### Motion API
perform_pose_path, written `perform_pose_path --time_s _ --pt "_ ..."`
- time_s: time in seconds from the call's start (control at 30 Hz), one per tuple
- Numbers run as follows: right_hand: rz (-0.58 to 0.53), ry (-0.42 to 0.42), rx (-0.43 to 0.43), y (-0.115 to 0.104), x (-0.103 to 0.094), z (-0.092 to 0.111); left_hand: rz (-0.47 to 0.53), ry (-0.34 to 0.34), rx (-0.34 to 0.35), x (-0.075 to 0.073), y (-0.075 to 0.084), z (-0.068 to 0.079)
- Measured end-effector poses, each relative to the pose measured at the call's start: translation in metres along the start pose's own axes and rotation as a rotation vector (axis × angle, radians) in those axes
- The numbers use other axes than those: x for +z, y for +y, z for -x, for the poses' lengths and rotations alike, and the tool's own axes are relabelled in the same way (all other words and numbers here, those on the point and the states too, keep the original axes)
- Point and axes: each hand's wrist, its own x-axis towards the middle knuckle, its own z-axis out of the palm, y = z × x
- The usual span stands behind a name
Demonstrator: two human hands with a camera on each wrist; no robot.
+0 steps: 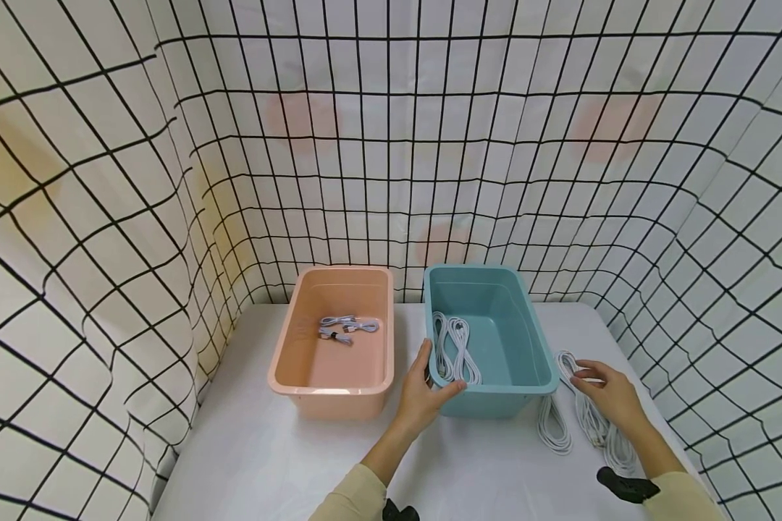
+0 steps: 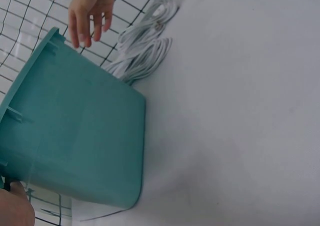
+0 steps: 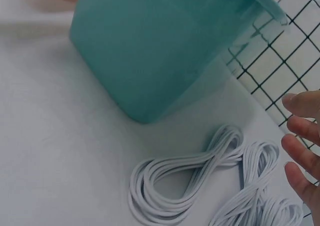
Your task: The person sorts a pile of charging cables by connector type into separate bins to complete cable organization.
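Note:
My left hand (image 1: 419, 401) grips the near left corner of a teal plastic bin (image 1: 489, 407), its thumb over the front rim and its fingers along the left side. Coiled white cables (image 1: 457, 351) lie in that bin, against its left wall. To the right of the bin, my right hand (image 1: 609, 398) hovers with loosely bent, parted fingers over more white cable bundles (image 1: 554, 427) on the table. Nothing shows between those fingers (image 3: 302, 158) in the right wrist view, where a looped cable bundle (image 3: 165, 191) lies below and left of them.
A peach bin (image 1: 332, 391) stands left of the teal one, with several small tied cables (image 1: 335, 335) inside. Black wire grid (image 1: 404, 137) walls rise behind and on both sides of the white table (image 1: 234, 449). Dark straps (image 1: 628, 485) sit at both wrists.

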Motion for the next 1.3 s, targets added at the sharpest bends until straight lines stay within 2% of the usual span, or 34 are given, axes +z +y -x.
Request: perform_pose_path --time_s 0.2,0.37,0.5,0.6,0.77,0.97,1.2,1.3 --pt "-0.019 -0.038 0.039 0.018 0.014 0.009 -0.006 0.005 -0.005 -0.003 -0.001 0.002" --pt "-0.047 -0.079 0.067 0.032 0.035 0.015 -0.008 0.015 -0.006 -0.005 0.0 0.004" --pt "0.021 -0.094 0.104 0.05 0.056 0.02 -0.018 0.003 -0.016 -0.005 0.0 0.004" --pt "0.108 -0.094 0.056 0.059 0.072 0.021 -0.015 0.01 -0.012 -0.006 0.0 0.003" --pt "0.183 0.003 -0.051 0.062 0.09 0.023 -0.024 0.023 -0.007 -0.007 -0.002 0.001" --pt "0.259 0.14 -0.064 0.059 0.096 0.028 -0.022 0.012 -0.023 -0.006 -0.002 -0.001" --pt "0.334 0.094 -0.056 0.05 0.091 0.024 -0.029 0.009 -0.026 -0.002 -0.001 -0.002" --pt "0.324 0.067 -0.032 0.048 0.089 0.026 -0.027 0.0 -0.025 0.0 -0.001 -0.002"
